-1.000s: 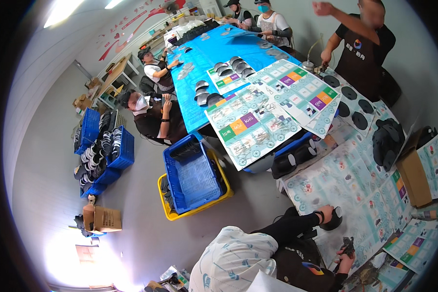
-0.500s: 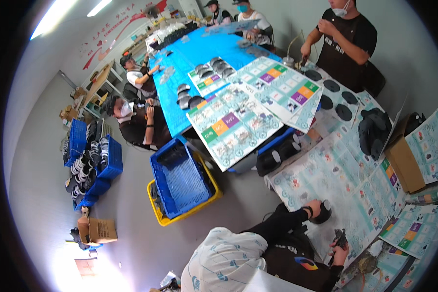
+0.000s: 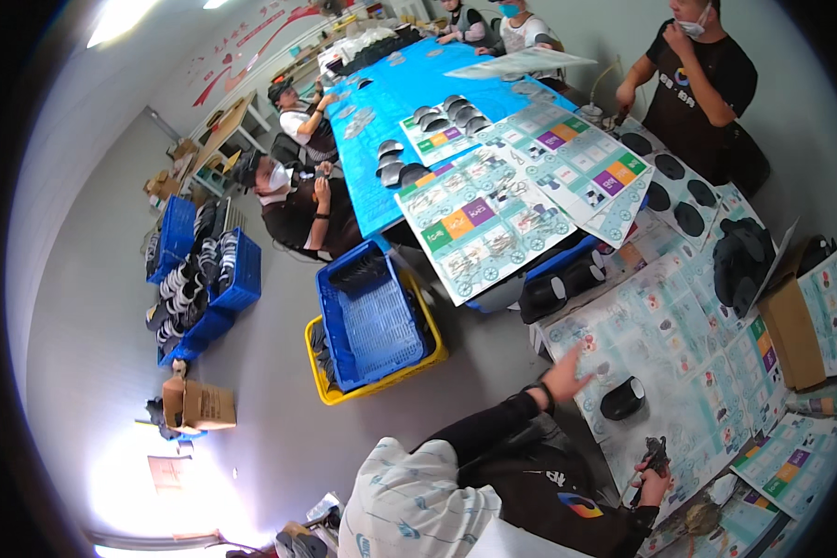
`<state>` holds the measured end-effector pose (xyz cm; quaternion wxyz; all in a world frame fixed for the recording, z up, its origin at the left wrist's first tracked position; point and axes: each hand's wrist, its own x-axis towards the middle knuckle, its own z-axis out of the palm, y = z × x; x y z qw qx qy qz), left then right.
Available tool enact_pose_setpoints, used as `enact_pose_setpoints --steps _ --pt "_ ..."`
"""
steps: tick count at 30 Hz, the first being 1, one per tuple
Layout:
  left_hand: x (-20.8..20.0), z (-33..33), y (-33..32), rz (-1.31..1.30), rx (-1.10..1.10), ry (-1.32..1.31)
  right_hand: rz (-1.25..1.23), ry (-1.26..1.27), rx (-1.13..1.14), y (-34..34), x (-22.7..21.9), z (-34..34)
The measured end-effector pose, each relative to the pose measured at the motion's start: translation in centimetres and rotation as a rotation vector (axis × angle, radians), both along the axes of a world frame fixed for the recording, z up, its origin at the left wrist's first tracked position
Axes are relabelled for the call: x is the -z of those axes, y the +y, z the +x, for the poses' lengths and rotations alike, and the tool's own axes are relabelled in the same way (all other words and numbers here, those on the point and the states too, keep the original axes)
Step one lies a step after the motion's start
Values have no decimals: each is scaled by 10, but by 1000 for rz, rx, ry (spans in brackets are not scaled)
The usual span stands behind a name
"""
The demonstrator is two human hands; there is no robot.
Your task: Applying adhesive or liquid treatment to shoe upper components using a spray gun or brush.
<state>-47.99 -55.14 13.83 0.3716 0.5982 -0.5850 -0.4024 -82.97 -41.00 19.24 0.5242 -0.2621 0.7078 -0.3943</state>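
My left hand (image 3: 567,374) is open with its fingers spread, above the near left edge of the paper-covered table (image 3: 660,344). It holds nothing. Just beyond it to the right, a curved black piece with a white end (image 3: 621,400) lies on the table, apart from my fingers. My right hand (image 3: 655,487) is closed around the grip of a small dark spray gun (image 3: 656,454). The gun is upright over the near part of the table.
Black oval pieces (image 3: 689,219) and a heap of black pieces (image 3: 742,260) lie farther back, near a cardboard box (image 3: 795,325). Left stand nested blue and yellow crates (image 3: 372,358). A co-worker (image 3: 702,84) stands at the far right; others sit around the blue table (image 3: 381,112).
My left hand has let go of the curved black piece, moved away to the left and opened. The right hand still grips the spray gun. The whole view has shifted slightly.
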Motion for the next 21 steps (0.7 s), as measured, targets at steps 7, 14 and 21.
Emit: enact_pose_setpoints --steps 7,14,21 --pt "-262 267 105 -547 -1220 -920 66 -16 -31 -6 6 5" --pt "-315 314 169 -749 -1160 97 27 49 -162 -23 31 7" --pt "-306 339 201 -604 -1000 -712 38 49 -244 -18 -1 31"
